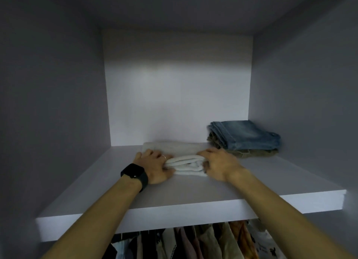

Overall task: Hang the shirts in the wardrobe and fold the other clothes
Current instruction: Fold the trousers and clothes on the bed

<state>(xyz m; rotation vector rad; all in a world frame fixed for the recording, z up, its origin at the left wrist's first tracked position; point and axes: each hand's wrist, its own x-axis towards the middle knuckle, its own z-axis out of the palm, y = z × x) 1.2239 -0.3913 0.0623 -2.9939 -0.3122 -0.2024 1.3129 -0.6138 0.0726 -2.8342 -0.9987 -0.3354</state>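
White cloth (187, 164) on shelf (193, 194), hands (155, 167) (220, 165) gripping ends.

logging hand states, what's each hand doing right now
left hand: grips the folded white garment
right hand: grips the same garment's other end
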